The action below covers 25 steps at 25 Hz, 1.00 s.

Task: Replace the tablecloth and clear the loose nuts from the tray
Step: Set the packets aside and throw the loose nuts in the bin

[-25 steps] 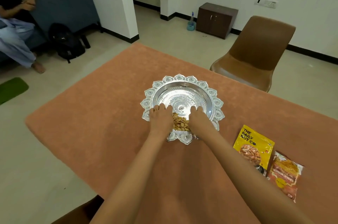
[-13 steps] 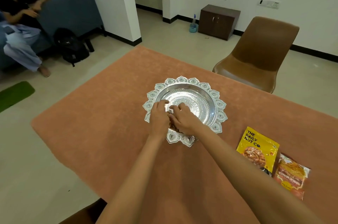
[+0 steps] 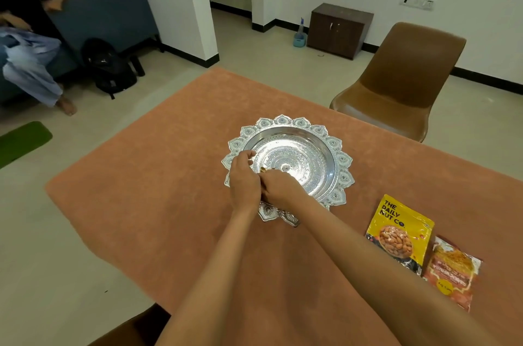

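Observation:
A round silver tray (image 3: 319,144) with a petal-shaped rim sits on the orange tablecloth (image 3: 158,193). My left hand (image 3: 244,178) and my right hand (image 3: 278,187) are cupped together over the tray's near-left part, fingers curled around a heap of loose nuts. Only a few nuts (image 3: 264,170) peek out between my fingertips; the heap itself is hidden under my hands. The tray's far and right parts are bare metal.
A yellow nut packet (image 3: 399,232) and an orange snack packet (image 3: 450,272) lie on the cloth to the right. A brown chair (image 3: 402,82) stands behind the table's far edge. A seated person (image 3: 25,43), a blue sofa and a black backpack (image 3: 109,67) are at far left.
My hands, first apart with the nut heap showing between them, have closed together over the nuts and drawn them to the tray's near-left part.

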Available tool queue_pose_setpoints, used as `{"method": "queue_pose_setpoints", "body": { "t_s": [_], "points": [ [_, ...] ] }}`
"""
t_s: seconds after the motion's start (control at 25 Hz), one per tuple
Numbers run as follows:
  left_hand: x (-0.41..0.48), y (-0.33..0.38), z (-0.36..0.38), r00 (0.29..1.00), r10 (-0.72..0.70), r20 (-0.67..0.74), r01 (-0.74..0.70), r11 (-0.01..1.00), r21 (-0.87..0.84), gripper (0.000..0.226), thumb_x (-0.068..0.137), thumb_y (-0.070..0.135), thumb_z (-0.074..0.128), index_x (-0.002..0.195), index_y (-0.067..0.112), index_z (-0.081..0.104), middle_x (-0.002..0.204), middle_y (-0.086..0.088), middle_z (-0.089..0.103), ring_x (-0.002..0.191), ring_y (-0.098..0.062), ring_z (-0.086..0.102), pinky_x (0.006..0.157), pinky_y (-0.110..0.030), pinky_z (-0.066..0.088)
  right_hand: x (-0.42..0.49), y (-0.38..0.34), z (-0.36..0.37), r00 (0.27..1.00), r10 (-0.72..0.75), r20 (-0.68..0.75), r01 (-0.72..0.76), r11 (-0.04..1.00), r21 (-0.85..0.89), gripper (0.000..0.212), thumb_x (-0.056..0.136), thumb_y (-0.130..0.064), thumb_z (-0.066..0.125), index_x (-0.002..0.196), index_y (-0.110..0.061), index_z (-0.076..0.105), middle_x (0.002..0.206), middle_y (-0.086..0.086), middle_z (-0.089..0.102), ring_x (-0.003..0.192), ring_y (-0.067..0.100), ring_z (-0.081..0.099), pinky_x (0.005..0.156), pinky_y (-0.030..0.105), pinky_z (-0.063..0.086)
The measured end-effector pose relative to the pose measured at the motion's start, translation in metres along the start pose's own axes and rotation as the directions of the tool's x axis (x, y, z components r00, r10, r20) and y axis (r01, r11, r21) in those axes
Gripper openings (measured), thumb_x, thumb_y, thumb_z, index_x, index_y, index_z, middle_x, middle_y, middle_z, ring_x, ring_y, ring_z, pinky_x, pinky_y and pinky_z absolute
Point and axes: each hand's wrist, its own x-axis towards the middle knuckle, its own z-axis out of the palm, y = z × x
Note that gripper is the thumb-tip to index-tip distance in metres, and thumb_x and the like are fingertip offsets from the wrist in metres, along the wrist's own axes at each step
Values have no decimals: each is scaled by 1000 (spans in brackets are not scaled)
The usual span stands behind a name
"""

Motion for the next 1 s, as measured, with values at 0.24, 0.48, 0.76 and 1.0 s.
{"method": "queue_pose_setpoints", "body": {
  "t_s": [0.24,0.48,0.76,1.0],
  "points": [
    [6,14,-7,980,-192,56,200,945,-260,28,100,23,35,113,22,60,103,3,65,88,-7,57,77,-20,47,7,13,-10,945,305,-122,-253,913,320,48,97,-28,44,56,-3,53,57,11,54,50,20,47,53,29,36],
    [4,46,17,727,-415,547,639,118,-760,45,99,48,32,100,19,67,95,-1,68,86,-11,64,78,-25,48,12,-12,-35,825,488,-284,-214,736,642,42,96,-34,44,58,-20,56,54,-1,55,51,12,48,49,30,37],
    [2,45,29,776,-305,552,515,-200,-834,46,101,31,34,92,12,74,87,-1,72,81,-12,69,79,-23,50,4,-23,-28,781,455,-428,-60,737,673,36,97,-29,46,73,-7,61,68,9,63,67,20,59,63,39,47],
    [0,46,22,697,-372,613,514,-336,-789,40,100,24,35,76,11,64,65,-3,66,56,-14,67,55,-23,57,2,-27,-31,825,484,-294,143,325,935,25,94,-25,52,84,-13,72,82,17,66,77,17,61,70,35,52]
  ]
}}
